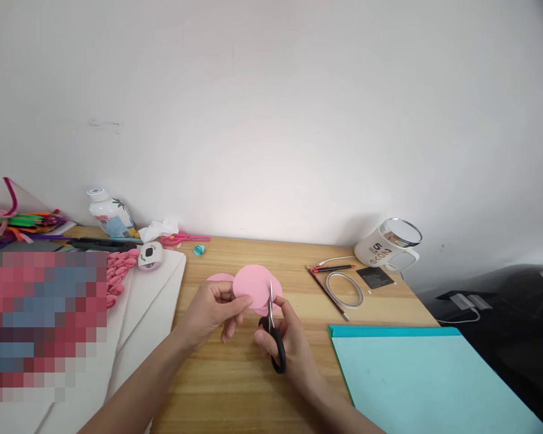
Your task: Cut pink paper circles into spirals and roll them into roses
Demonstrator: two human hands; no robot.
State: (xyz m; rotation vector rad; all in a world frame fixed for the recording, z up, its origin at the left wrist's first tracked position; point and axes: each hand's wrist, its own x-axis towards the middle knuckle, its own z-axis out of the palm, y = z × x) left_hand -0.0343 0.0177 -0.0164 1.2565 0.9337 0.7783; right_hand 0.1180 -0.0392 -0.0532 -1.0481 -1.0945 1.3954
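Between the thumb and fingers of my left hand (219,307) is a round pink paper circle (251,284), held up off the table. My right hand (292,340) has its fingers in the black handles of a pair of scissors (277,349). The silver blades point away from me and stand at the circle's right edge; whether they touch the paper I cannot tell. Other pink circles show partly behind it, one on the left (220,277) and at least one on the right (277,289).
A mug (387,244), coiled cable (345,289), pencil (328,294), pen (335,268) and dark card (374,277) lie right. Nearer are light-blue sheets (416,380). Leftward are a white bottle (112,214), pink scissors (185,239), a teal cap (199,249) and white paper (140,313).
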